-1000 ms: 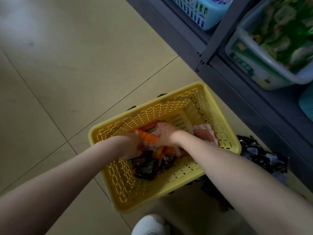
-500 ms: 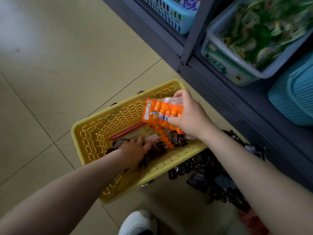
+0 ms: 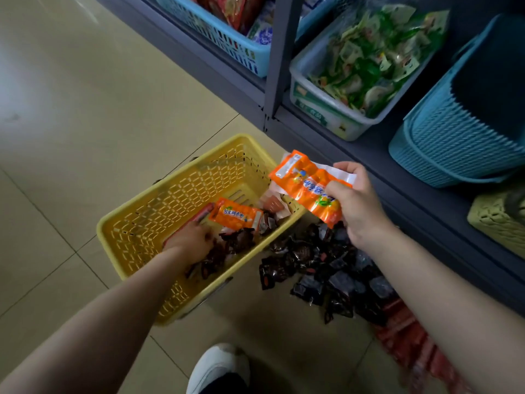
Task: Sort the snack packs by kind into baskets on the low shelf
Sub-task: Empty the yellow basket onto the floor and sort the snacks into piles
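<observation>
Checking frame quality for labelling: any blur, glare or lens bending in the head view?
Head view: dim overall; soft glare on the floor tiles top left; wide-angle bending along the shelf edge; orange pack in the right hand sharp, print visible; dark wrappers murky.

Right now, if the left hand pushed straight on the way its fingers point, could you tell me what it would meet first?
Most likely the second orange snack pack lying in the yellow basket, just ahead of the left hand; depth is uncertain, so dark wrappers might come first.
</observation>
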Tool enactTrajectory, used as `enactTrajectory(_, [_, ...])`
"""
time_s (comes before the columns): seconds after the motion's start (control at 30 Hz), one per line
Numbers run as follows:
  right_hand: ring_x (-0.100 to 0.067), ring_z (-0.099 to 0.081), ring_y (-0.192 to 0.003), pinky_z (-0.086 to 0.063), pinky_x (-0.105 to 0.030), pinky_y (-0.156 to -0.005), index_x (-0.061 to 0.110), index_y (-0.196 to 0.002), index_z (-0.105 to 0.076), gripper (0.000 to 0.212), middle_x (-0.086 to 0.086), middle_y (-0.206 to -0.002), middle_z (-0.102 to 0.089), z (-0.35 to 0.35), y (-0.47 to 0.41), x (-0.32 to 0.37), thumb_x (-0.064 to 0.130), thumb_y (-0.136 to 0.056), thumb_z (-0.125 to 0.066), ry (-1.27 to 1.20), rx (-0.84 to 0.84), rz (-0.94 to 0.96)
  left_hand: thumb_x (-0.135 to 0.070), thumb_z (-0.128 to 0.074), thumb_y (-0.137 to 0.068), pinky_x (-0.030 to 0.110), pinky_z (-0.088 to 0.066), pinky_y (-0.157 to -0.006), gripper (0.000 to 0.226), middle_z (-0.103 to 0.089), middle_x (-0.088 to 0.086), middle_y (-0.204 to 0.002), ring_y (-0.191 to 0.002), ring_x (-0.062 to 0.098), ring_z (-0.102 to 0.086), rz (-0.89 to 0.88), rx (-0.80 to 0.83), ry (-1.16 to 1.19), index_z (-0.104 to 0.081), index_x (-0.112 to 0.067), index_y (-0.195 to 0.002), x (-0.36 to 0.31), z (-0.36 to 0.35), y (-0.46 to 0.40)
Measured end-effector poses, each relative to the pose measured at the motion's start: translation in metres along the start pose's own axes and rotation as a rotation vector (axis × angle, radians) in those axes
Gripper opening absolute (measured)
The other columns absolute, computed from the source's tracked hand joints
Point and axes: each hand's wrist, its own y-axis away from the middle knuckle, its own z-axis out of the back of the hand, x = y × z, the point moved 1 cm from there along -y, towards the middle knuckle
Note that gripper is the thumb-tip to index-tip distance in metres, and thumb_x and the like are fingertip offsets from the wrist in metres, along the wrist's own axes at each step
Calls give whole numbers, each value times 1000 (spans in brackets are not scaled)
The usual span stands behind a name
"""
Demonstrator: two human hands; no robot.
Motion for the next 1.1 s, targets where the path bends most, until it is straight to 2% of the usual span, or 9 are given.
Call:
enactTrajectory(0.13, [-13, -60, -66, -45, -22, -48, 25, -91, -43, 31, -5, -92, -60, 32, 7, -11, -4, -84, -50, -9, -89, -47, -17, -35, -98, 28, -45, -73, 26, -50, 4, -98, -83, 17, -53, 46, -9, 92, -51, -16, -119, 0, 20, 9])
enactTrajectory(0.23, [-15, -60, -70, -46, -25, -54, 21, -96, -44, 27, -5, -92, -59, 38, 12, -17, -2, -86, -50, -22, -108, -76, -32, -35, -99, 35, -40, -89, 31, -53, 6, -118, -102, 22, -52, 31, 109, 258, -47, -19, -125, -6, 11, 18])
enactTrajectory(0.3, [-15, -60, -71, -46, -25, -53, 18, -104, -43, 27, -4, -92, -59, 32, 13, -17, -2, -87, -50, -39, -92, -80, -49, -43, -93, 36, -34, -95, 46, -48, 1, -126, -111, 21, -47, 37, 165, 391, -41, -24, -132, -14, 3, 18])
enactTrajectory(0.4, [-13, -59, -66, -44, -18, -43, 19, -103, -44, 26, -3, -90, -58, 17, 13, -15, -1, -87, -49, -38, -43, -72, -52, -55, -86, 38, -36, -103, 65, -35, 7, -144, -127, 26, -39, 46, 195, 216, -35, -22, -140, -23, -12, 12])
enactTrajectory(0.5, [-15, -61, -71, -48, -23, -50, 24, -96, -44, 26, -5, -93, -59, 4, 11, -15, 0, -87, -52, -56, 0, -87, -56, -55, -83, 44, -36, -106, 65, -22, 11, -147, -130, 33, -32, 107, 196, 142, -38, -26, -139, -19, -20, 3])
enactTrajectory(0.67, [-16, -62, -80, -48, -26, -56, 19, -111, -42, 31, -5, -97, -59, -7, 10, -21, 5, -87, -56, -30, 37, -129, -57, -62, -74, 49, -36, -106, 66, -31, 9, -143, -126, 31, -37, 75, 248, 228, -45, -32, -133, 4, -36, -11])
enactTrajectory(0.87, [-13, -62, -83, -50, -24, -57, 19, -113, -41, 34, -2, -98, -59, -9, 14, -19, 7, -88, -59, -21, 75, -89, -39, -61, -84, 37, -46, -96, 59, -48, 8, -130, -116, 25, -49, 12, 254, -47, -41, -23, -136, -8, -26, -16])
enactTrajectory(1.0, [-9, -65, -79, -53, -21, -54, 27, -117, -37, 49, 7, -98, -57, -2, 25, -18, 3, -83, -64, 252, 141, 120, -30, -63, -84, 34, -48, -92, 61, -42, 9, -134, -114, 25, -50, -3, 235, -142, -39, -23, -139, 1, -33, -15])
enactTrajectory(1.1, [-3, -63, -74, -51, -12, -55, 29, -116, -34, 56, 16, -93, -53, 4, 30, -18, 8, -80, -71, 513, 212, 304, -32, -61, -86, 32, -52, -87, 53, -40, 13, -133, -105, 24, -56, 68, 196, -230, -43, -22, -135, 0, -39, -7])
